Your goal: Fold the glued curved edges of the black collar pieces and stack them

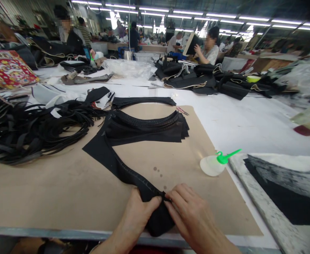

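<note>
A long curved black fabric piece [112, 158] lies on a brown cardboard mat [51, 190], running from its near end at the table's front edge up towards the middle. My left hand [136, 215] and my right hand [189, 211] pinch that near end together from either side, fingertips meeting at a small fold. A stack of similar curved black pieces [147, 127] rests further back on the mat.
A tangle of black strips [30, 130] is piled at the left. A clear squeeze bottle with a green nozzle [215, 164] lies on its side at the right. A glue-stained board [284, 190] sits at the far right. Other people work at tables behind.
</note>
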Demonstrator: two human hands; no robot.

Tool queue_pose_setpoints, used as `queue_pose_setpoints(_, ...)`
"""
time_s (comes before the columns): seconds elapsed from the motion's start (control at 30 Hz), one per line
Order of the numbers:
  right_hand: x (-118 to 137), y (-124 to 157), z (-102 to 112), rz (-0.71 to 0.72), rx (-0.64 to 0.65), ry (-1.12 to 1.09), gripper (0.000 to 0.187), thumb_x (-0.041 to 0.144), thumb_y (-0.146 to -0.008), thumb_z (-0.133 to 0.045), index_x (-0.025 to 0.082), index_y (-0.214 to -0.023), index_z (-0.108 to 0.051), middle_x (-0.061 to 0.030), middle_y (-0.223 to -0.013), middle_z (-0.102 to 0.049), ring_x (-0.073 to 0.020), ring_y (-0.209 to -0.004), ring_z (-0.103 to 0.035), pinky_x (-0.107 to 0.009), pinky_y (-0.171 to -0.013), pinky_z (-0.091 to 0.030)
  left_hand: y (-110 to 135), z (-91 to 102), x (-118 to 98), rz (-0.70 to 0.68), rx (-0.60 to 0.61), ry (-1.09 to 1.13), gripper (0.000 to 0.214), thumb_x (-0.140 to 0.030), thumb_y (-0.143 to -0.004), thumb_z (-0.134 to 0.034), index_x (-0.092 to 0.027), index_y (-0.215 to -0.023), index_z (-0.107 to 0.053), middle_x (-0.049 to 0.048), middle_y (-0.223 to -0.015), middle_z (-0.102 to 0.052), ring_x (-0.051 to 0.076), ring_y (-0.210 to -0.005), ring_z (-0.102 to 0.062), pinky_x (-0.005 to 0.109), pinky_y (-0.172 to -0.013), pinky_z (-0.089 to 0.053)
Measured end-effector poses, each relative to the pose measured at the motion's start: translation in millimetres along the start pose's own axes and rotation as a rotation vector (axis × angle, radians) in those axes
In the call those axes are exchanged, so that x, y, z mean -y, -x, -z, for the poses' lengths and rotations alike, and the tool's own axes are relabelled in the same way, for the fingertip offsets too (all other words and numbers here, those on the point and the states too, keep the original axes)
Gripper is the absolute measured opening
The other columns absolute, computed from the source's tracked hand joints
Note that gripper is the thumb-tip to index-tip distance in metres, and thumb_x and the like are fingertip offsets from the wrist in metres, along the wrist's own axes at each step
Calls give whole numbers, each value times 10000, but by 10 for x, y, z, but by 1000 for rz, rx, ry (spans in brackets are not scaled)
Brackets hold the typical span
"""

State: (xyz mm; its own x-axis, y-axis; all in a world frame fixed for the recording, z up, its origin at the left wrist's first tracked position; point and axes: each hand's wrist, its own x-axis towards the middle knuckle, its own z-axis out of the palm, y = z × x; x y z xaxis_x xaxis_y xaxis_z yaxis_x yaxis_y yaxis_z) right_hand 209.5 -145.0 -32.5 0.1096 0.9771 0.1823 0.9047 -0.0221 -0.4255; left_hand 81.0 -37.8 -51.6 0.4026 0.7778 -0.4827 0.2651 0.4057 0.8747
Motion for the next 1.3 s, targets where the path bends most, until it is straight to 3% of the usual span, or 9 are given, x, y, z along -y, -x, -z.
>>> queue_pose_setpoints(0.2,30,-11,-65,51,-126,102,135,115,-911,-472,197,-872,-572,-46,-802,-575,-220,-767,-519,-349,-699,-396,5,1,37,-79,5,15,420,-307,-558,-757,-120,-928,-686,125,-925,-747,319,-920,-688,376,-812,-551)
queue_pose_setpoints(0.6,48,-23,-110,101,-189,152,197,68,-903,-437,181,-835,-583,-44,-743,-565,-199,-701,-515,-323,-664,-396,-33,6,162,-65,-15,-18,447,-320,-567,-751,-109,-956,-683,126,-914,-750,317,-892,-695,374,-787,-561)
queue_pose_setpoints(0.73,26,-10,-72,16,-128,-18,173,108,-923,-436,187,-864,-578,-45,-792,-580,-186,-746,-548,-302,-676,-414,-39,5,198,-70,19,37,447,-320,-606,-746,-111,-993,-662,125,-977,-744,307,-939,-688,362,-823,-550)
queue_pose_setpoints(1.03,-106,-63,21,-450,88,-656,149,251,-847,-537,194,-725,-601,19,-677,-587,-136,-652,-549,-252,-613,-414,-5,0,163,-27,68,72,472,-305,-613,-751,-108,-1029,-643,118,-988,-740,303,-946,-685,348,-791,-554)
queue_pose_setpoints(1.17,-140,-62,-13,-474,61,-765,198,327,-857,-524,186,-749,-611,7,-682,-597,-148,-649,-548,-264,-595,-425,34,1,73,-20,75,125,455,-271,-619,-740,-114,-1034,-637,106,-1027,-736,286,-979,-677,328,-816,-547)
queue_pose_setpoints(1.3,-88,-20,-5,-411,41,-735,222,271,-854,-534,213,-1048,-625,-35,-936,-671,-182,-844,-607,-325,-785,-476,72,-8,-29,19,104,177,438,-255,-637,-727,-128,-1048,-645,93,-1080,-726,276,-1031,-660,326,-858,-534)
